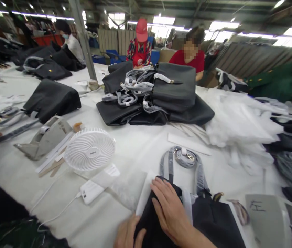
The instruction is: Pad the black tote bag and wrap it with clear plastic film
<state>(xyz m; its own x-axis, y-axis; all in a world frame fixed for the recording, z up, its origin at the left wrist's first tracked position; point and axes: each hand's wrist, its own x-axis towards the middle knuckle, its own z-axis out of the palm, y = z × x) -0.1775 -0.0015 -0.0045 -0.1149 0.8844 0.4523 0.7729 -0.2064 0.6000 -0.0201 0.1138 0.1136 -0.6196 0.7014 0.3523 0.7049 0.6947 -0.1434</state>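
Note:
A black handbag (213,220) lies flat on the white table (135,148) right in front of me, its wrapped grey handles (184,162) pointing away. My right hand (170,210) rests palm down on the bag's upper left part, fingers spread. My left hand (127,236) holds the bag's left edge near the bottom of the view, thumb on the black material. A white sheet (146,193) sticks out from under the bag's left side.
A small white fan (89,148) and a white power bank (90,191) with a cable sit to the left. A grey tape dispenser (45,137) stands beyond them, another (267,215) at right. Stacked black bags (156,93) fill the table's middle, white wrapping (238,120) lies right. People work at the far side.

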